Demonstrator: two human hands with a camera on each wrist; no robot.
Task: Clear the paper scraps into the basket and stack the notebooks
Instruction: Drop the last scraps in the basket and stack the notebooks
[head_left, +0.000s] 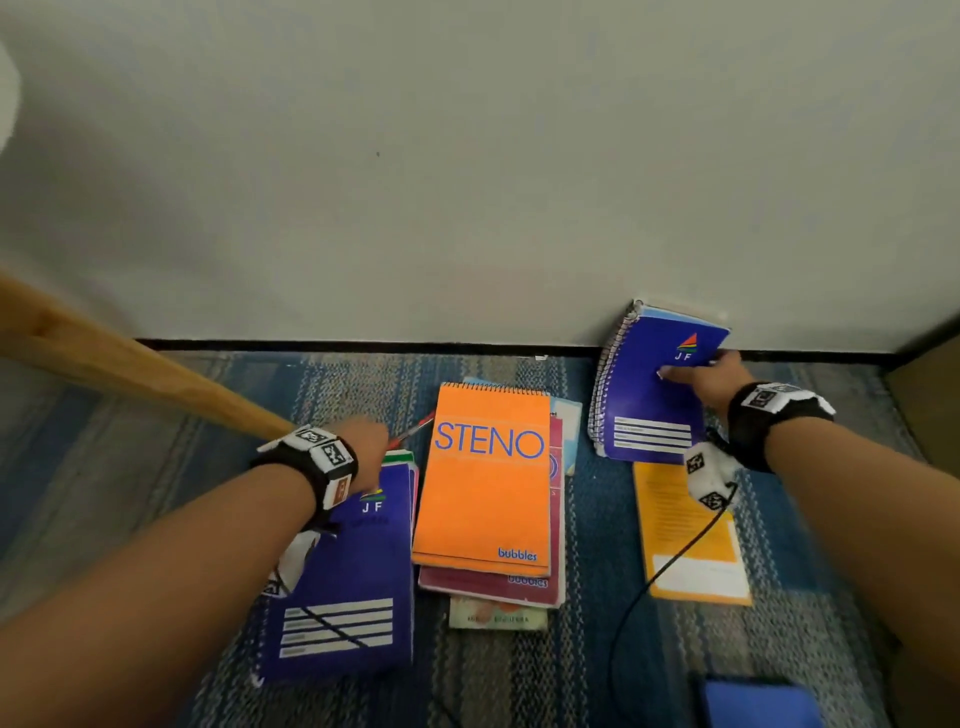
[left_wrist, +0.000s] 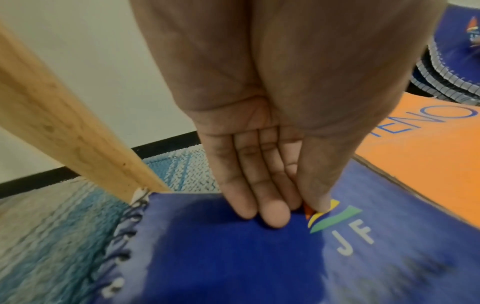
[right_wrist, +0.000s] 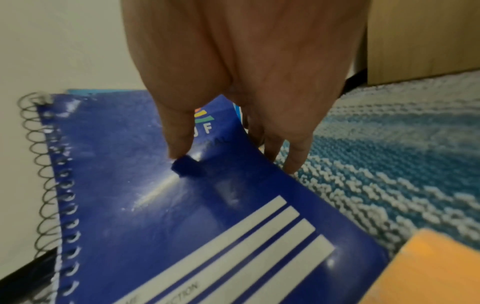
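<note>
Notebook (head_left: 652, 395) in right grip (head_left: 711, 376) (seemingly tilted)

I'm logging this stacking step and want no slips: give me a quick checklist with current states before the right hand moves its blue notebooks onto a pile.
1. Right hand grips the lifted blue notebooks, thumb on the cover, fingers beneath: ok.
2. The lifted notebooks are clear of the rug: not ok, their lower edge looks down by the yellow notebook.
3. Left hand steadies the flat blue notebook, fingers straight: ok.
4. Orange STENO pad sits squarely on its pile: not ok, the books below stick out.
5. Paper scraps are in the basket: cannot tell, no basket in view.
</note>
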